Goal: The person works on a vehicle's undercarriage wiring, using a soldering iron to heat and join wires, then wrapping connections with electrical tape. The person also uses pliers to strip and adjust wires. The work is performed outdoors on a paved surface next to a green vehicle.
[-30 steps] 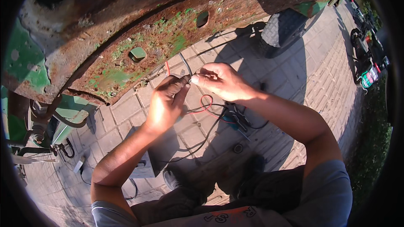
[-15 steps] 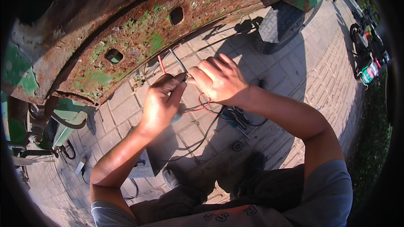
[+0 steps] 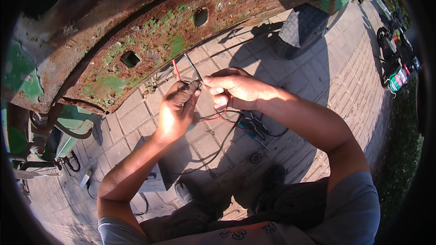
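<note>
A dark cable (image 3: 193, 66) comes down from beneath the rusty frame to my two hands. My left hand (image 3: 176, 111) pinches its lower end between thumb and fingers. Close against it, my right hand (image 3: 238, 90) is closed with thumb and forefinger on the cable's tip; the exact join is too small to make out. A thicker red wire (image 3: 176, 70) hangs beside the cable and passes behind my left fingers. Below the hands loops a thin red wire (image 3: 225, 121), partly hidden by my right hand.
Above runs a rusty green metal frame (image 3: 150, 50), with a tyre (image 3: 299, 31) at right. On the paving lie pliers (image 3: 256, 126), a screwdriver (image 3: 260, 140), a black ring (image 3: 256, 158) and a grey box (image 3: 154, 180). A motorbike (image 3: 399, 59) stands far right.
My right hand has rolled over: its knuckles were uppermost, and now the thumb and curled fingers show. My left hand stays at the cable with little movement.
</note>
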`<state>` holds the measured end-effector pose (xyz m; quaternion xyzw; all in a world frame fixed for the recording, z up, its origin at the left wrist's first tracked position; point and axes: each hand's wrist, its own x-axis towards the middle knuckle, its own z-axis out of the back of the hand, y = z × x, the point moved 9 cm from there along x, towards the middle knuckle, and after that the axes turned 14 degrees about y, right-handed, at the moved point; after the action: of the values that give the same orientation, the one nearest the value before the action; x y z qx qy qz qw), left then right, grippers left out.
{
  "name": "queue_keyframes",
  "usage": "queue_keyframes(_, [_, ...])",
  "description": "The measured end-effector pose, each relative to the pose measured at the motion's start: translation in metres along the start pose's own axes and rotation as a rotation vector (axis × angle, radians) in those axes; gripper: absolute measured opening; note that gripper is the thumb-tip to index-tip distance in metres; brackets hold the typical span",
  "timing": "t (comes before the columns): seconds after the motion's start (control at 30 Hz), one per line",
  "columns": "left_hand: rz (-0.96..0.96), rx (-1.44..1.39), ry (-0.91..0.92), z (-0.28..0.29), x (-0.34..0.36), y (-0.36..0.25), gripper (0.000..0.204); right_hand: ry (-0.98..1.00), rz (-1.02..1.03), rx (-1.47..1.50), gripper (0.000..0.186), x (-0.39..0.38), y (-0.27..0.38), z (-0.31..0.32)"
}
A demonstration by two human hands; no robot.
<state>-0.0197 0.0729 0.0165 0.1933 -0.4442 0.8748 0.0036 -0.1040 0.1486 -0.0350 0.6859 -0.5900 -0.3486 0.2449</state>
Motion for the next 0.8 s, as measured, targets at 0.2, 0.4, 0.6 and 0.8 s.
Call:
queue_keyframes(0.2, [0.09, -0.065, 0.054, 0.0, 0.003, 0.0, 0.019, -0.46, 0.687, -1.556, 0.022, -0.057, 0.068, -0.036])
queue_keyframes(0.4, [0.153, -0.161, 0.066, 0.0, 0.007, -0.001, 0.02, -0.345, 0.823, -2.132, 0.02, -0.051, 0.064, -0.073])
queue_keyframes(0.6, [0.186, -0.212, 0.036, -0.001, 0.006, -0.004, 0.02, -0.406, 0.881, -1.6, 0.013, -0.051, 0.069, -0.051])
queue_keyframes(0.8, [0.132, -0.189, 0.017, -0.003, 0.002, 0.005, 0.017, -0.201, 0.263, -0.18, 0.011, -0.013, 0.02, 0.005])
